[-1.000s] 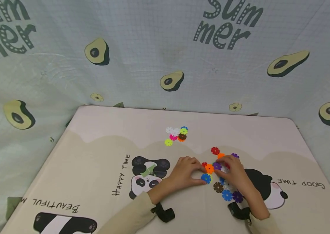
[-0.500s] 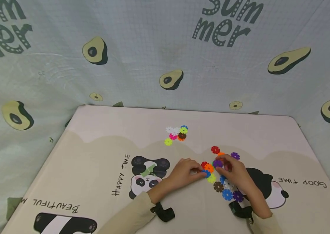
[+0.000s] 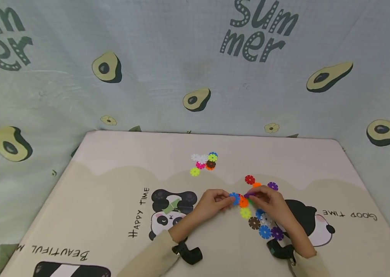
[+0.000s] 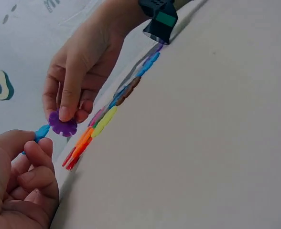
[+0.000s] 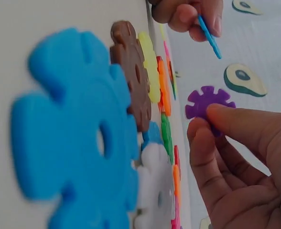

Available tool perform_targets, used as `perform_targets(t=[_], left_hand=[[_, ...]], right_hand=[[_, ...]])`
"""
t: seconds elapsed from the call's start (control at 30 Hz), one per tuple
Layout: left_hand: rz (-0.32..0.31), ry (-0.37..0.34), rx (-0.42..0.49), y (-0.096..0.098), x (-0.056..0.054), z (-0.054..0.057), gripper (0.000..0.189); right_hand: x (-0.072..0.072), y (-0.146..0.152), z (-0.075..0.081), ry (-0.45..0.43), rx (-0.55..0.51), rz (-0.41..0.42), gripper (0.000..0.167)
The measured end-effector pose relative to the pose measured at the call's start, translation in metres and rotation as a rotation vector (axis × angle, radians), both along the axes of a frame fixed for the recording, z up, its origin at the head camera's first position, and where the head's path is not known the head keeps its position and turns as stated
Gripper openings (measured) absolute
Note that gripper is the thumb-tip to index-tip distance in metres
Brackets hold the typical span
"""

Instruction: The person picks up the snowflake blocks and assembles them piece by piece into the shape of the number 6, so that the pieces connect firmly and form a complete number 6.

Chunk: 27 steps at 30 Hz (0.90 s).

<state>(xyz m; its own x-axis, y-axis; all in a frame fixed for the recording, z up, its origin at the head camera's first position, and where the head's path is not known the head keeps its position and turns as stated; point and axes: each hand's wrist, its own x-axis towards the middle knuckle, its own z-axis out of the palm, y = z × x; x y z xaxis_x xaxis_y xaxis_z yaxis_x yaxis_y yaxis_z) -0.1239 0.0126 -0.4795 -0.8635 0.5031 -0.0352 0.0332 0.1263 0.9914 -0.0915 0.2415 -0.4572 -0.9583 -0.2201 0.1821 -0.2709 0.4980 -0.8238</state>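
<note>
My left hand (image 3: 212, 204) pinches a blue notched plastic disc (image 3: 234, 199) between thumb and fingertips. Facing it, my right hand (image 3: 272, 204) pinches a purple notched disc (image 5: 208, 101) by its edge. Both discs are raised off the table, close to each other; the left wrist view shows the blue one (image 4: 42, 132) just beside the purple rim. Beneath and around the hands lie loose discs: orange (image 3: 243, 202), yellow-green (image 3: 245, 212), brown (image 3: 254, 222), blue (image 3: 265, 231) and purple (image 3: 277, 233). My right hand hides part of this pile.
Farther back on the table (image 3: 129, 154) sits a second small cluster of discs, with white (image 3: 202, 158), pink (image 3: 200, 165) and brown (image 3: 210, 164) ones. A red disc (image 3: 249, 179) and a purple disc (image 3: 272, 186) lie just beyond my right hand. A printed curtain (image 3: 153, 69) hangs behind.
My left hand has picked up the blue disc from the pile and lifted it, baring the yellow-green one below. The purple disc in my right hand has turned edge-on to the head view.
</note>
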Motion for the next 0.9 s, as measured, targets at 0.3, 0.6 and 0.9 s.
perform_targets(t=[0.3, 0.6, 0.9], left_hand=[[0.005, -0.124, 0.051, -0.0002, -0.0015, 0.0055, 0.022], [-0.015, -0.150, 0.075, -0.0017, 0.0003, 0.0073, 0.023], [-0.025, -0.170, 0.086, -0.0004, -0.0005, 0.0061, 0.022]], right_hand=[[-0.0049, -0.0067, 0.0015, 0.055, -0.110, 0.113, 0.016], [-0.0058, -0.0092, 0.0011, 0.101, -0.142, 0.181, 0.020], [-0.0082, -0.0088, 0.0005, 0.133, -0.141, 0.191, 0.021]])
